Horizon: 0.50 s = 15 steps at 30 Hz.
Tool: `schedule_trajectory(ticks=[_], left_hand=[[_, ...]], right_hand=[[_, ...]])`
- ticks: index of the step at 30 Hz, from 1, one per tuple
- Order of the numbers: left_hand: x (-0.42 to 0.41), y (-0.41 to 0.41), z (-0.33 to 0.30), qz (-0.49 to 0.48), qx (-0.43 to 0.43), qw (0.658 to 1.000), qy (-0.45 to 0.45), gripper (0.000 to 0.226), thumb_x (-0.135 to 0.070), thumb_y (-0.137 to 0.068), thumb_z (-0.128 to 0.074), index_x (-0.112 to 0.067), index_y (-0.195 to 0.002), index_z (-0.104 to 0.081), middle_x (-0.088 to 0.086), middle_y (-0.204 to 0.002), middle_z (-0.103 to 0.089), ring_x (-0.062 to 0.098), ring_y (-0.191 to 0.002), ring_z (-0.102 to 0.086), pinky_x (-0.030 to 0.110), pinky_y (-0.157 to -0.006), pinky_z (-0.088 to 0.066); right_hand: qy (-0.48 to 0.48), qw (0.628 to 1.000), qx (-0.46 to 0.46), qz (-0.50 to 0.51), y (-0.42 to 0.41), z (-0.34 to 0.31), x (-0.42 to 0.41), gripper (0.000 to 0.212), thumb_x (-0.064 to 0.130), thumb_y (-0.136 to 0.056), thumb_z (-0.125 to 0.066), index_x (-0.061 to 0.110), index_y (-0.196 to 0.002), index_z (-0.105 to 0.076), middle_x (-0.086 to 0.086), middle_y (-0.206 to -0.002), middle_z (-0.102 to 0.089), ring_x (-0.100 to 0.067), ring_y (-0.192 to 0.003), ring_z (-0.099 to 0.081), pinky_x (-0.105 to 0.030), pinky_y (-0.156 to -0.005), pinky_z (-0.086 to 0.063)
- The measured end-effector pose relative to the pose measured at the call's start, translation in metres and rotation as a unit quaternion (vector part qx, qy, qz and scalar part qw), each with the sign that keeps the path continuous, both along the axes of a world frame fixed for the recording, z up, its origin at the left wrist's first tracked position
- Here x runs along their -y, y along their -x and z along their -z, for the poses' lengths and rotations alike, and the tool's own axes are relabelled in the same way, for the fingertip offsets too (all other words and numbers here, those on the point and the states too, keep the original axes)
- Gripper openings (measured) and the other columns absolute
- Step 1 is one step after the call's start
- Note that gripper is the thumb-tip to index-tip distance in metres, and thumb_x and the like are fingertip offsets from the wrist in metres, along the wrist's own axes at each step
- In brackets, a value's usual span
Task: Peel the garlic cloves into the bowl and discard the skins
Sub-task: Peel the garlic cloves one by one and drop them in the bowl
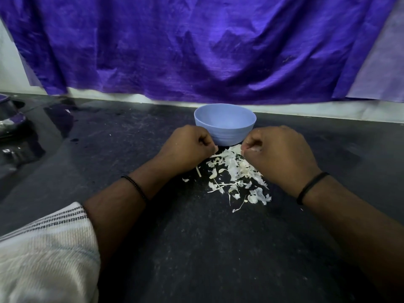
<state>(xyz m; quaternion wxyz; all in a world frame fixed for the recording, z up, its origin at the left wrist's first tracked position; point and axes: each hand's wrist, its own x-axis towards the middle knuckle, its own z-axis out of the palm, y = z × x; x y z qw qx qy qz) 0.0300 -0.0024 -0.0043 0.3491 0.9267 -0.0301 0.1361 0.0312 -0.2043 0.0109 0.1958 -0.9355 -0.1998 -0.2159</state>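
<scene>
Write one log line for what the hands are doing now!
left hand: curled, contents hidden | right hand: curled | skins: piled on counter | bowl: behind hands

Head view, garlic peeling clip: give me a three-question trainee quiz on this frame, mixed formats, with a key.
1. True or false: the pile of garlic skins lies inside the blue bowl.
2. Multiple choice: where is the bowl relative to the hands? A) beyond them, toward the purple cloth B) between the camera and the hands C) left of the left hand
3. Short answer: what is worn on both wrists?

Key
1. False; the skins lie on the dark counter, in front of the bowl.
2. A
3. A dark band; the left hand and the right hand both have curled fingers.
</scene>
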Motion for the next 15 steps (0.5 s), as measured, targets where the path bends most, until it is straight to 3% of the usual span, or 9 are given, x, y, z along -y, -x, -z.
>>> schedule_trajectory(ticks=[2, 6, 9, 11, 15], left_hand=[[-0.001, 0.0, 0.0, -0.01, 0.014, 1.0, 0.0, 0.015, -0.026, -0.088, -0.074, -0.019, -0.075, -0.072, -0.013, -0.065, -0.064, -0.001, -0.059, -0.055, 0.021, -0.057, -0.041], [-0.002, -0.002, 0.001, -0.031, 0.03, 0.999, 0.007, 0.016, -0.026, -0.089, -0.072, -0.018, -0.075, -0.071, -0.008, -0.065, -0.064, 0.004, -0.06, -0.056, 0.025, -0.06, -0.041], [-0.002, -0.002, 0.001, -0.037, 0.031, 0.999, 0.009, 0.021, -0.027, -0.089, -0.071, -0.021, -0.069, -0.067, -0.009, -0.06, -0.061, 0.004, -0.057, -0.053, 0.025, -0.058, -0.038], [-0.001, -0.002, 0.001, -0.039, 0.03, 0.999, 0.006, 0.024, -0.028, -0.09, -0.071, -0.023, -0.067, -0.065, -0.01, -0.059, -0.059, 0.004, -0.057, -0.052, 0.024, -0.059, -0.038], [-0.002, -0.001, 0.001, -0.037, 0.034, 0.999, 0.011, 0.024, -0.028, -0.09, -0.07, -0.022, -0.068, -0.066, -0.012, -0.06, -0.061, 0.005, -0.059, -0.055, 0.026, -0.062, -0.045]], right_hand=[[0.008, 0.999, 0.021, -0.03, 0.001, 0.001, -0.002, 0.006, 0.029, -0.084, -0.07, 0.034, -0.085, -0.074, 0.014, -0.084, -0.062, -0.019, -0.095, -0.057, -0.042, -0.089, -0.047], [0.015, 0.993, 0.017, -0.119, 0.003, 0.005, -0.01, 0.013, 0.031, -0.089, -0.068, 0.04, -0.096, -0.074, 0.013, -0.097, -0.068, -0.014, -0.104, -0.05, -0.039, -0.091, -0.039], [0.115, 0.984, -0.018, -0.137, 0.004, 0.011, -0.014, 0.021, 0.031, -0.096, -0.06, 0.041, -0.111, -0.072, 0.018, -0.111, -0.07, -0.014, -0.112, -0.05, -0.034, -0.087, -0.031], [0.132, 0.984, -0.028, -0.112, 0.003, 0.012, -0.011, 0.021, 0.031, -0.094, -0.062, 0.041, -0.11, -0.072, 0.018, -0.107, -0.071, -0.012, -0.109, -0.052, -0.034, -0.09, -0.034], [0.075, 0.995, -0.042, -0.056, 0.0, 0.005, -0.001, 0.022, 0.018, -0.088, -0.066, 0.038, -0.096, -0.073, 0.014, -0.09, -0.073, -0.013, -0.096, -0.064, -0.039, -0.095, -0.046]])
